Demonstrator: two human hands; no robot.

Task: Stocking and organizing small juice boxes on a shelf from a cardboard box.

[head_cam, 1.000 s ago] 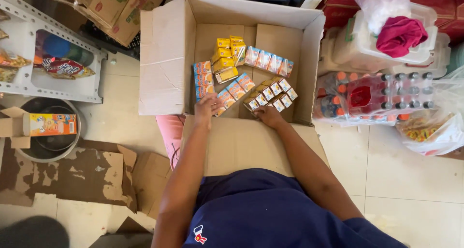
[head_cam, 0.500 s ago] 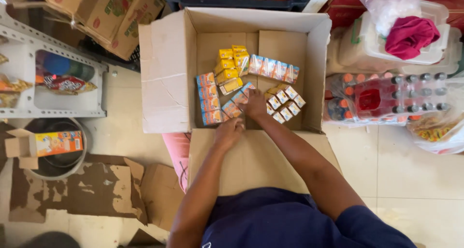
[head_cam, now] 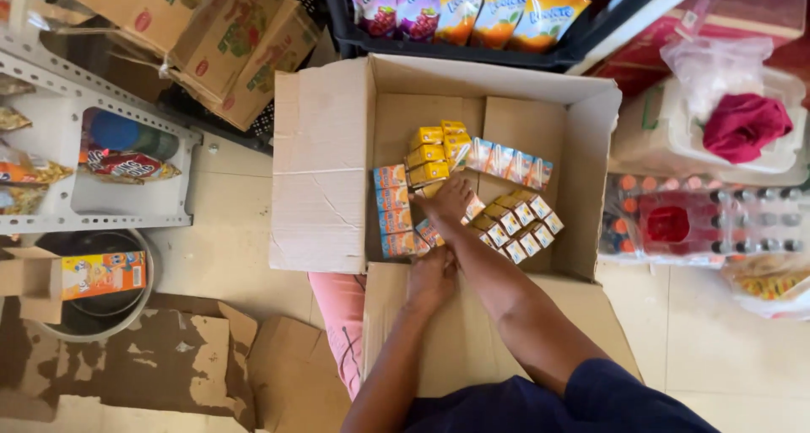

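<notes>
Head view looks straight down into an open cardboard box (head_cam: 325,180) on the floor, its near flap folded toward the person. Inside lie small drink cartons in groups: an orange-and-blue column (head_cam: 393,210) at left, a yellow cluster (head_cam: 432,155) behind it, a pale row (head_cam: 510,161) along the back, and a brown-topped block (head_cam: 519,225) at right. The right hand (head_cam: 447,204) reaches among the middle cartons, palm down, fingers spread loosely over the cartons between the column and the block; whether it pinches one cannot be told, as the hand covers them. The left hand (head_cam: 432,274) rests at the near edge of the box, fingers curled on the flap, holding nothing visible. Judgement: the step is ordering cartons into tidy rows. Best done by sliding each carton flat against its neighbours, keeping groups of one kind together, and steadying the box with the left hand so settled rows are not knocked askew.
</notes>
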